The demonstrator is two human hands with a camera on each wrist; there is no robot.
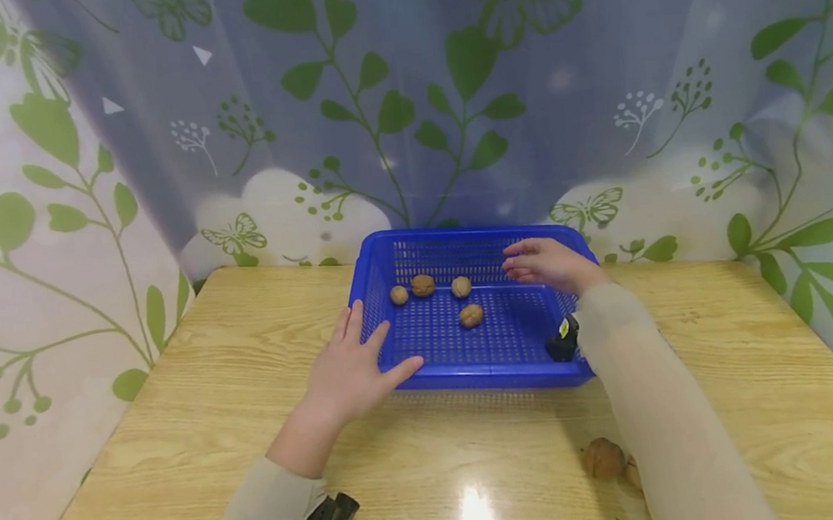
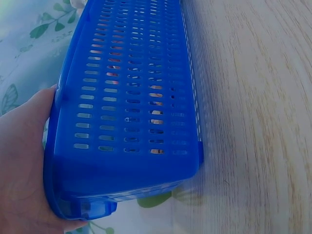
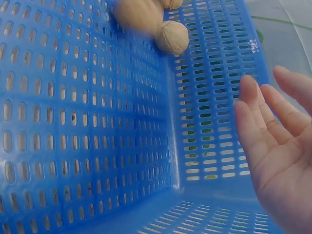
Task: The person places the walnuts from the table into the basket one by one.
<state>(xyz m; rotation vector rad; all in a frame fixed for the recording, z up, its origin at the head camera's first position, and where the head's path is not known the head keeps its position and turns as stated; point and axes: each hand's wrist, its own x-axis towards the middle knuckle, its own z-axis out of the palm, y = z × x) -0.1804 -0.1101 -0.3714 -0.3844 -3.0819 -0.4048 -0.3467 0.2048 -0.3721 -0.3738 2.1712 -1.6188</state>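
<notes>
The left hand (image 1: pixel 351 375) spreads wide on the rim of a blue rectangular plastic basket (image 1: pixel 488 375), open room separating four round brown walnuts (image 1: pixel 470 315) rightward of it from the empty, loose-fingered right hand (image 1: pixel 551 265).

The basket (image 1: pixel 473 377) is plain blue, the walnuts (image 1: pixel 470 315) tan to brown. The table (image 1: pixel 232 378) is yellowish with streaky grain, the sleeves (image 1: pixel 675 411) beige. Blue and white, the curtain (image 1: pixel 564 145) has a green leaf-and-butterfly print.
</notes>
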